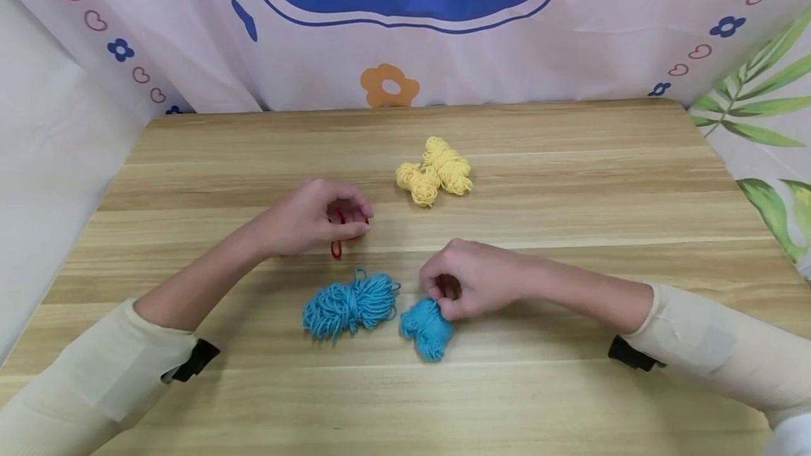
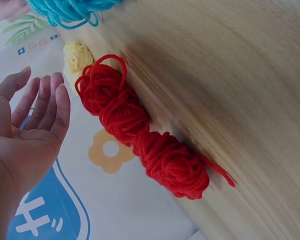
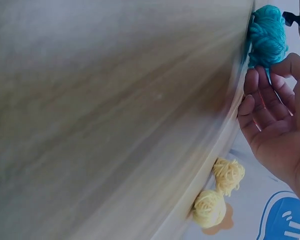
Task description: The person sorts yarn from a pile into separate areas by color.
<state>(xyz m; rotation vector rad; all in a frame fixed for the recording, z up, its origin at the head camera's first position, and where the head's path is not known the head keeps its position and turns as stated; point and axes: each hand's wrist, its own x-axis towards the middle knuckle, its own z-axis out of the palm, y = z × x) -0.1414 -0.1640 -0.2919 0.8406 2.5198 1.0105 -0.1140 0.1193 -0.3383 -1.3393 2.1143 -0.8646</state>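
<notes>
My left hand hovers over red yarn, which it mostly hides in the head view. In the left wrist view, two tied bundles of red yarn lie end to end beside that hand, its fingers loosely bent and apart from them. My right hand pinches the edge of a small blue yarn bundle between thumb and fingers. A larger blue yarn bundle, tied at its middle, lies to the left of the small one.
Two yellow yarn bundles lie touching toward the back of the wooden table. A printed cloth hangs behind the table's far edge. Dark straps are worn at the sleeves.
</notes>
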